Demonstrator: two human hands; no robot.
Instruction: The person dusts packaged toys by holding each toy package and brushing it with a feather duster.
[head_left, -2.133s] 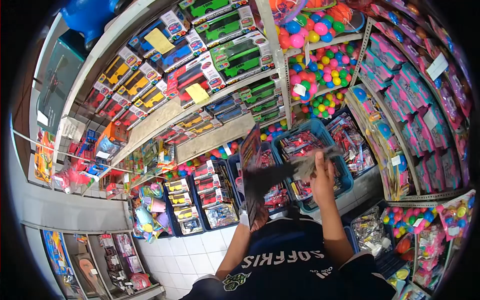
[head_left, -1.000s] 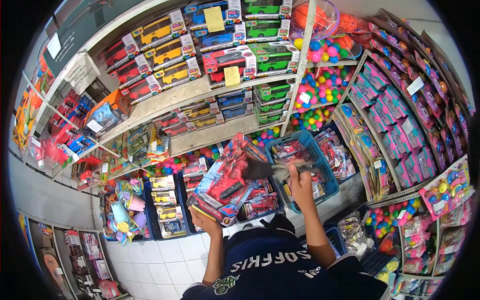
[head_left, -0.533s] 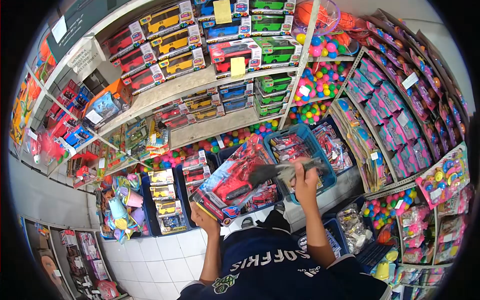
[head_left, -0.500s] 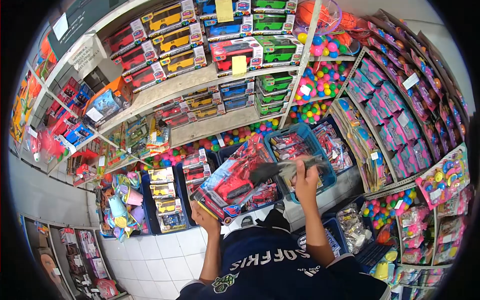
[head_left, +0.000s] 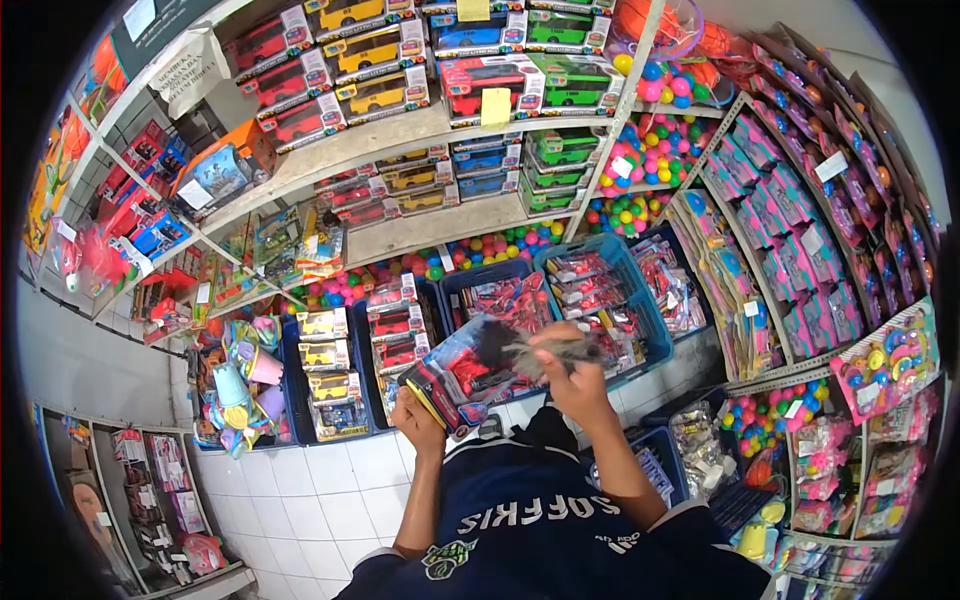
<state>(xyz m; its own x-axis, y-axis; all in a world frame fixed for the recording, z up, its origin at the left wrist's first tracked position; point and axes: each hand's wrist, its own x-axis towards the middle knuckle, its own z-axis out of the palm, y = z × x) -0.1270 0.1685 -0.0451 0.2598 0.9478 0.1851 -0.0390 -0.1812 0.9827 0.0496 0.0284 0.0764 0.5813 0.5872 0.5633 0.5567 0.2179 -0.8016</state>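
The left hand (head_left: 418,420) grips the boxed toy (head_left: 450,385) at the right hand's (head_left: 575,382) nine o'clock, while the right clasps what looks like a blurred feather duster (head_left: 515,352), whose strokes could knock the toy loose if that edge hold slackens.

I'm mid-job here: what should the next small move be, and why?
I'd probably draw the feather duster in the right hand lightly across the toy pack toward its yellow-edged end: the duster's dark head overlaps the pack's far part, and the left hand grips the near end, seemingly steadying it. Whether they touch is hard to tell.
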